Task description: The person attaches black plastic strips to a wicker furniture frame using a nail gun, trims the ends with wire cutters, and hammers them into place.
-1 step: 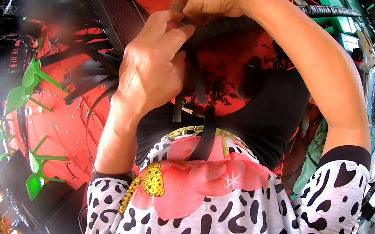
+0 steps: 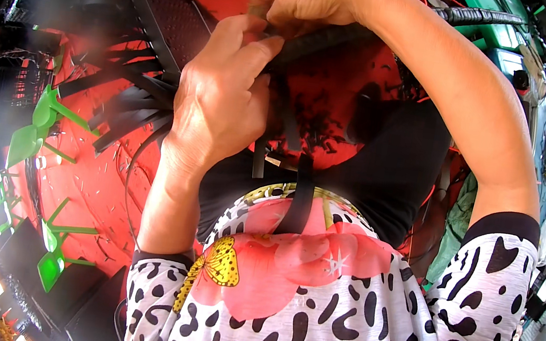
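Observation:
A dark woven panel [image 2: 176,14] of black plastic strips lies in front of me, tilted. My left hand [image 2: 221,90] is closed at the panel's near edge, with thumb and forefinger pinched on a dark strip. Just beyond it, my right hand [image 2: 311,1] curls in from the right, its fingertips meeting the left ones at the same strip; most of that strip is hidden by the fingers. Loose black strip ends [image 2: 138,110] fan out beside my left wrist. One flat black strip [image 2: 301,195] hangs down over my shirt.
Green plastic stools [image 2: 27,144] with thin legs are on the red floor [image 2: 111,179] at the left. Dark scraps [image 2: 321,125] litter the floor between my legs. A ribbed black hose [image 2: 479,18] and green containers [image 2: 494,34] are at the far right.

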A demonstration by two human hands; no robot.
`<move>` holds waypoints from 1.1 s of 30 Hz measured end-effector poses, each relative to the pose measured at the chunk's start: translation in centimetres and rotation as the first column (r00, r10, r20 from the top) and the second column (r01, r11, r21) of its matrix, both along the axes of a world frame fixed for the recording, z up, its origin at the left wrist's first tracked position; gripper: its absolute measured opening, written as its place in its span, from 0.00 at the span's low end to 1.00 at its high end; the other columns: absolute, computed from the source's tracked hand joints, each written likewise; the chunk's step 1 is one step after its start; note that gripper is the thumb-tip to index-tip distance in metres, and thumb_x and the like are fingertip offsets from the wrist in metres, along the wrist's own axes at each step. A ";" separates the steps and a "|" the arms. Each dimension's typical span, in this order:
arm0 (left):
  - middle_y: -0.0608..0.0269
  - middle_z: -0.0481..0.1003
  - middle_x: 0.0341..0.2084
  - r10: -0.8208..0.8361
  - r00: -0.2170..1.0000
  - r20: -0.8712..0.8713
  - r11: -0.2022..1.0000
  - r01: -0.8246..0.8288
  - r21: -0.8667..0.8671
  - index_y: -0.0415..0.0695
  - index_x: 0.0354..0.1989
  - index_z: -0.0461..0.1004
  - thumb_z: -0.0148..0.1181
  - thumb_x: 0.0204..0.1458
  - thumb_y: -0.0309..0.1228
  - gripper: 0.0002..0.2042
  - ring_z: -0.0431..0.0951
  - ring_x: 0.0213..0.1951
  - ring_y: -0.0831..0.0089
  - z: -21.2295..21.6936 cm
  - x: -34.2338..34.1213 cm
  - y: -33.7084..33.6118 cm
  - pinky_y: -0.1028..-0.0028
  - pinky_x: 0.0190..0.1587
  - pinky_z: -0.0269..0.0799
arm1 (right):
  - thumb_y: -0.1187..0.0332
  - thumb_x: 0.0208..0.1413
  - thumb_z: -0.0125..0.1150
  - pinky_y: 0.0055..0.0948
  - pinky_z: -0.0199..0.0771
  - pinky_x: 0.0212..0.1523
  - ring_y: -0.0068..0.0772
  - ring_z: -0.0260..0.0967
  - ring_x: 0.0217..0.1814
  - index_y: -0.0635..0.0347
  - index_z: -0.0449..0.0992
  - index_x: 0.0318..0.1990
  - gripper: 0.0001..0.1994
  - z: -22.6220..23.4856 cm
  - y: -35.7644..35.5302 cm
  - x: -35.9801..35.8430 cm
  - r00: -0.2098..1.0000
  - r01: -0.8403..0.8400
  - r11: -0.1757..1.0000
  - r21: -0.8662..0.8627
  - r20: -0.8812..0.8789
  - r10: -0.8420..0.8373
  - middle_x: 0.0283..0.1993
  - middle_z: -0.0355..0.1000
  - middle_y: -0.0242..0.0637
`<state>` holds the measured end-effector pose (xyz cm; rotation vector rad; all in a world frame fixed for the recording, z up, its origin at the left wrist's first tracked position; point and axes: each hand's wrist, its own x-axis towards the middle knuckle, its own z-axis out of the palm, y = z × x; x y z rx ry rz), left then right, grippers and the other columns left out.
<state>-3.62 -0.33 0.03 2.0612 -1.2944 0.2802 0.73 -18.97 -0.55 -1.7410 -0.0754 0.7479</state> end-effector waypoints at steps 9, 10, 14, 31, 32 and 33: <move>0.50 0.72 0.37 -0.041 0.997 -0.060 0.998 0.039 -0.039 0.36 0.37 0.73 0.53 0.34 0.14 0.17 0.74 0.38 0.50 0.1 0.5 -0.4 0.64 0.39 0.71 | 0.79 0.40 0.53 0.31 0.69 0.30 0.33 0.69 0.29 0.66 0.78 0.36 0.13 1.9 -0.2 -0.2 0.951 -0.241 0.923 -0.299 0.118 0.286 0.30 0.75 0.37; 0.50 0.73 0.36 -0.053 0.993 -0.106 0.998 0.049 -0.043 0.36 0.37 0.73 0.52 0.34 0.14 0.17 0.74 0.37 0.50 0.0 0.5 -0.4 0.64 0.40 0.71 | 0.79 0.39 0.53 0.31 0.69 0.32 0.34 0.70 0.31 0.66 0.77 0.36 0.13 2.5 0.0 -0.4 0.905 -0.283 0.849 -0.446 0.169 0.390 0.31 0.75 0.39; 0.50 0.74 0.33 -0.041 0.991 -0.128 0.996 0.031 -0.081 0.36 0.35 0.73 0.53 0.35 0.15 0.15 0.74 0.37 0.50 0.1 0.8 -0.2 0.64 0.39 0.71 | 0.77 0.41 0.54 0.33 0.70 0.35 0.37 0.72 0.34 0.69 0.74 0.35 0.11 2.6 -1.2 -2.3 0.748 -0.027 0.965 -0.259 0.635 0.192 0.32 0.74 0.45; 0.52 0.73 0.27 -0.023 0.961 -0.277 0.995 -0.005 -0.098 0.38 0.30 0.74 0.51 0.36 0.18 0.11 0.73 0.33 0.51 -0.2 1.9 -0.1 0.62 0.33 0.69 | 0.72 0.36 0.66 0.33 0.66 0.40 0.36 0.67 0.39 0.55 0.74 0.29 0.10 -1.0 1.7 -8.5 -0.049 0.517 0.830 -0.210 0.961 0.273 0.37 0.67 0.33; 0.52 0.73 0.27 -0.024 0.963 -0.269 0.994 -0.006 -0.112 0.38 0.30 0.74 0.51 0.36 0.18 0.10 0.73 0.33 0.51 -0.2 1.8 0.0 0.62 0.34 0.69 | 0.73 0.35 0.66 0.33 0.66 0.40 0.36 0.68 0.39 0.56 0.74 0.29 0.10 -1.0 1.7 -8.5 -0.079 0.501 0.847 -0.179 0.965 0.251 0.37 0.68 0.34; 0.52 0.73 0.27 -0.024 0.962 -0.270 0.993 -0.009 -0.118 0.38 0.30 0.74 0.51 0.36 0.18 0.10 0.73 0.33 0.51 -0.1 1.9 0.0 0.62 0.34 0.69 | 0.73 0.35 0.66 0.33 0.66 0.40 0.36 0.68 0.39 0.56 0.74 0.29 0.10 -1.0 1.6 -8.6 -0.078 0.499 0.847 -0.185 0.963 0.257 0.37 0.68 0.34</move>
